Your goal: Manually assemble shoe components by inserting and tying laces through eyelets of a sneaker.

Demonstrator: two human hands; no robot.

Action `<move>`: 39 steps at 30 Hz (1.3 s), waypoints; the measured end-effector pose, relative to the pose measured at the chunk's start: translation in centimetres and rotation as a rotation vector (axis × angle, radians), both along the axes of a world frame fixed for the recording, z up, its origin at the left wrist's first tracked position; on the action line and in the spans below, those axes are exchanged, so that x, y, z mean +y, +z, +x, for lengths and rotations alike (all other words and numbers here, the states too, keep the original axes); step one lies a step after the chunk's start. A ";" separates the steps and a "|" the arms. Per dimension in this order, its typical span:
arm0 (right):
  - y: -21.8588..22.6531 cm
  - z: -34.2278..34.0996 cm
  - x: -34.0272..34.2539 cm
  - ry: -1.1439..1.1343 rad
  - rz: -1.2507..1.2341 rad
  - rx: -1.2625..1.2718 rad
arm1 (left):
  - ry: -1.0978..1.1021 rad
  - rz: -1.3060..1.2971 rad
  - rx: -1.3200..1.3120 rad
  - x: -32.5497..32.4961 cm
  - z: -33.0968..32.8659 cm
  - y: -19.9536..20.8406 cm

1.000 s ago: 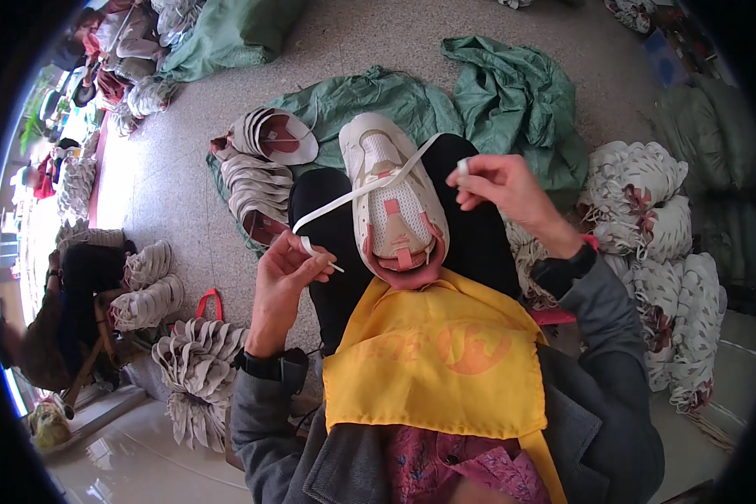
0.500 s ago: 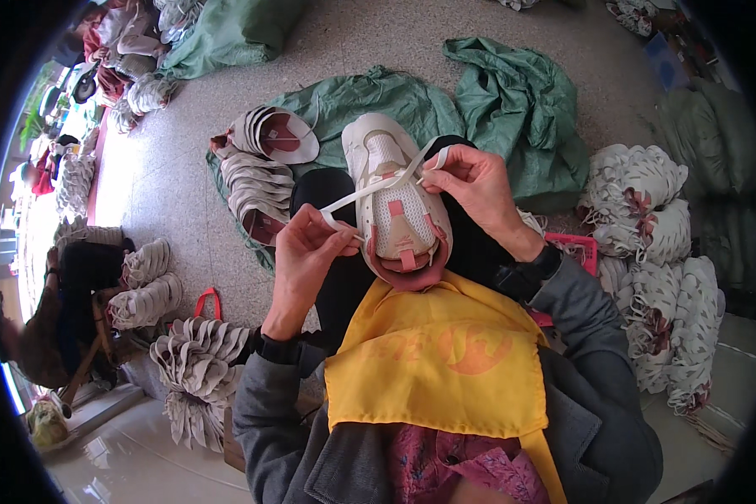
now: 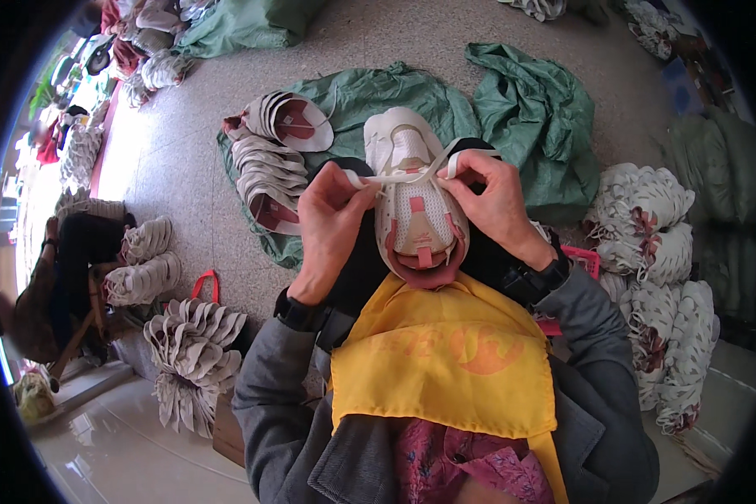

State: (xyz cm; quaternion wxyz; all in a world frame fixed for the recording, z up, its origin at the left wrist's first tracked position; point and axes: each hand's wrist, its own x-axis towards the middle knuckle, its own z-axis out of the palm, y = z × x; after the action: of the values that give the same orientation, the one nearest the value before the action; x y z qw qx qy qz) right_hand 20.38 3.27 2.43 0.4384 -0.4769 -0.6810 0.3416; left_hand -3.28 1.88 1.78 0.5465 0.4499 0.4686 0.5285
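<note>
A white sneaker [image 3: 417,214] with pink trim rests between my knees, its toe pointing away from me and its heel against my yellow apron [image 3: 445,361]. Across its upper runs a flat white shoelace [image 3: 407,177], crossed over itself near the middle. On the left, my left hand [image 3: 332,218] pinches one end of the lace between thumb and fingers. My right hand [image 3: 489,197] grips the other end on the right side of the shoe. Both hands sit close to the shoe at the height of its tongue.
Nested shoe uppers [image 3: 273,172] lie on a green woven sack [image 3: 395,92] ahead of me. More bundled uppers [image 3: 193,357] stand at the left, and piles [image 3: 647,218] rise at the right beside a pink basket [image 3: 581,262]. Another green sack [image 3: 533,126] is bunched farther off.
My left hand has moved up and toward the shoe. The lace ends are drawn nearly level, with the crossing now lying over the upper. My view has shifted slightly.
</note>
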 end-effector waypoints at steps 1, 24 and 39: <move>-0.2 0.1 0.0 -0.002 -0.010 -0.023 | 0.015 0.012 0.011 0.2 0.2 -0.3; -0.6 0.3 -0.1 0.001 -0.041 0.011 | 0.013 0.224 0.572 0.2 1.2 1.3; -0.8 -0.1 -0.2 -0.112 -0.063 0.096 | 0.018 0.299 0.604 0.6 2.7 0.7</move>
State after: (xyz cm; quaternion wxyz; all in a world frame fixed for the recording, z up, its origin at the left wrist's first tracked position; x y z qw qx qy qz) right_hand 20.24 3.04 1.59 0.4736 -0.5111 -0.6202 0.3602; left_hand -0.54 2.49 2.50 0.3064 0.6572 0.5307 0.4389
